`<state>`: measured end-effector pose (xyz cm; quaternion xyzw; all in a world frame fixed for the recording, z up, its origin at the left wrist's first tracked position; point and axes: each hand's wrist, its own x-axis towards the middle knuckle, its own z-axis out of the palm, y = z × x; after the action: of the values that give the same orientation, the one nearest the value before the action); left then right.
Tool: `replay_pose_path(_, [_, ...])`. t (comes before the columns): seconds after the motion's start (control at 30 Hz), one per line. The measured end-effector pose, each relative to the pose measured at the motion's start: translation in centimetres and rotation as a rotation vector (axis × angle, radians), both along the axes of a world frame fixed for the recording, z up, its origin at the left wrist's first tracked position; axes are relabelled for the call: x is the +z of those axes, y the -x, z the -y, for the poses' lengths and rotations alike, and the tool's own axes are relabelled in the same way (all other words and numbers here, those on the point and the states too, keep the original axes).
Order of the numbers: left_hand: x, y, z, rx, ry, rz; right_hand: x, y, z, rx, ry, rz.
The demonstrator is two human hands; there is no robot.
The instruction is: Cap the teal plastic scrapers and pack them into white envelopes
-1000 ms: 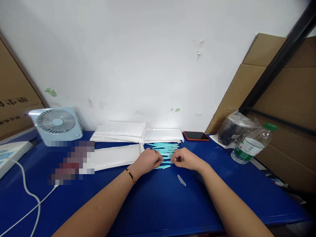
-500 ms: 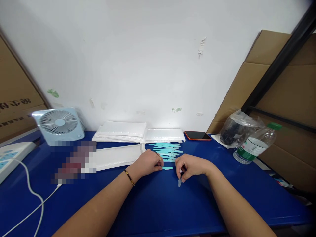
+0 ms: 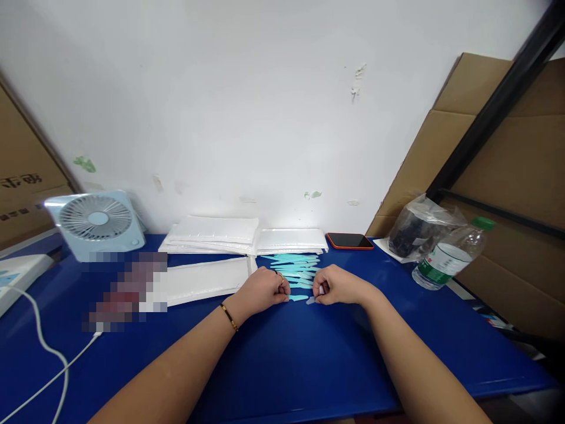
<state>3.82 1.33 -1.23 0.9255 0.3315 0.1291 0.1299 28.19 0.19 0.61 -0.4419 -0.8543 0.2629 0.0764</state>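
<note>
My left hand (image 3: 265,291) is closed in a pinch on one end of a turquoise eyebrow razor (image 3: 299,298), whose other end points right. My right hand (image 3: 341,287) pinches a small translucent blade cap (image 3: 311,300). The cap lies level with the razor's right tip; whether the two touch I cannot tell. Just beyond both hands is a loose pile of turquoise eyebrow razors (image 3: 296,268) on the blue table (image 3: 286,365). My fingers hide part of the razor and of the cap.
White padded envelopes (image 3: 212,231) lie against the wall, with another envelope (image 3: 203,281) nearer on the left. A phone (image 3: 350,240) rests behind my right hand. A bottle (image 3: 450,256) and a bagged dark object (image 3: 415,229) stand right; a fan (image 3: 97,221) and a white cable (image 3: 42,330) are left.
My right hand has brought the translucent cap up and left, turning it from pointing downward to lie in line with the razor's tip. My left hand keeps its pinch.
</note>
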Motion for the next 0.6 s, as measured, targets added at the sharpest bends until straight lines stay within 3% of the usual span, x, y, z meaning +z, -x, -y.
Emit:
replay_pose_path(0.3, [-0.3, -0.3, -0.1, 0.021, 0.058, 0.031, -0.2, 1.5, 0.3, -0.034, -0.093, -0.015])
replay_pose_path(0.6, [-0.5, -0.6, -0.1, 0.029, 0.093, 0.041, 0.1, 0.5, 0.2, -0.091, -0.164, 0.149])
